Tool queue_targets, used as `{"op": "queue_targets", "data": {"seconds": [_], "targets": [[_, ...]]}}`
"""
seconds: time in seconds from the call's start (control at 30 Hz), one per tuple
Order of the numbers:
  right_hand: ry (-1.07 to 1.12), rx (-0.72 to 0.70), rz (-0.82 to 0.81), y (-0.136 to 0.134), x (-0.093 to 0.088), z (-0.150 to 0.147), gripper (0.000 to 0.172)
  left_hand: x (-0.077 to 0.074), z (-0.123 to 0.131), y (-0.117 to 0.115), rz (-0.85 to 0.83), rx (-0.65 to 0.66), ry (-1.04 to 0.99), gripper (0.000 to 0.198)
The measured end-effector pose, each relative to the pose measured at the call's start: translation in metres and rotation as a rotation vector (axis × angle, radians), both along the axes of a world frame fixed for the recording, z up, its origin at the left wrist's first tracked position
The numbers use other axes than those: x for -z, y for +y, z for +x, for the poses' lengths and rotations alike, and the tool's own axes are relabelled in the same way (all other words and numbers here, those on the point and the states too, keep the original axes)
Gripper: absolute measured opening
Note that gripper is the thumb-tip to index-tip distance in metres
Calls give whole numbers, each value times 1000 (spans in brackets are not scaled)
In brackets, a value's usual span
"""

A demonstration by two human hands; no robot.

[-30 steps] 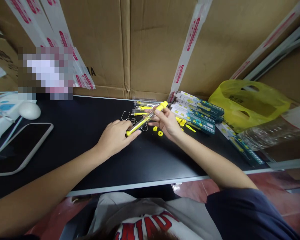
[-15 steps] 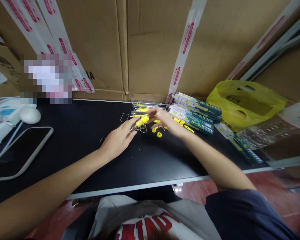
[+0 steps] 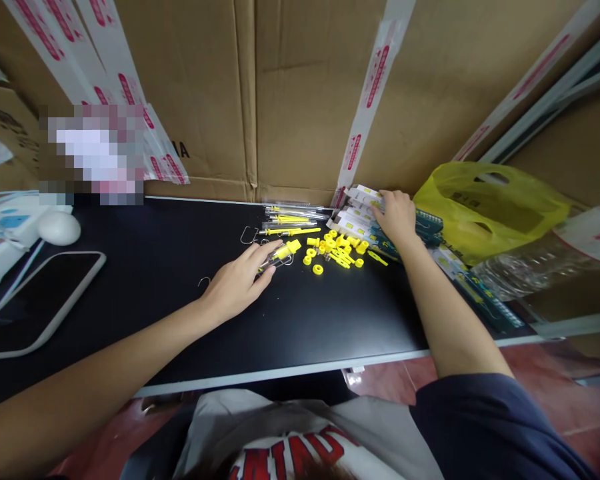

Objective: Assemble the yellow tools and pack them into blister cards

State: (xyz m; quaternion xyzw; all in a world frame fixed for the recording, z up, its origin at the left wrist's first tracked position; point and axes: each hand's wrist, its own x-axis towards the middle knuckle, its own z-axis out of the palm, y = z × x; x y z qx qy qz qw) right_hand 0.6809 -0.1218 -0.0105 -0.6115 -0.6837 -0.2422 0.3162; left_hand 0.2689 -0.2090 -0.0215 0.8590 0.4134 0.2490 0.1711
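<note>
My left hand (image 3: 240, 279) is closed on a slim clear tube with a yellow end piece (image 3: 286, 250), the yellow end pointing to the upper right. Bent metal wire hooks (image 3: 250, 235) lie just beyond that hand. My right hand (image 3: 399, 217) rests over the stack of white and green printed boxes (image 3: 357, 217), its fingers and thumb curled over one small box; the grip is partly hidden. Between the hands lies a pile of small yellow plastic parts (image 3: 343, 247), among them rings and flat clips. Behind them are clear tubes with yellow pieces (image 3: 295, 217).
A yellow plastic bag (image 3: 490, 207) and a clear plastic bottle (image 3: 515, 267) stand on the right. More printed boxes (image 3: 485, 293) lie before them. A phone (image 3: 40, 303) and a white power strip (image 3: 10, 227) occupy the left. Large cardboard boxes (image 3: 300, 100) wall off the back.
My right hand has left the yellow piece near my left hand and moved right onto the boxes, uncovering the yellow parts. My left hand keeps its hold, nearly still.
</note>
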Motion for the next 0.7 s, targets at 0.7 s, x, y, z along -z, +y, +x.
{"op": "queue_targets", "data": {"seconds": [0.7], "targets": [[-362,-547,-382,-98,-42,-173,28,-4,-8,14,93,-137,-388,12]]}}
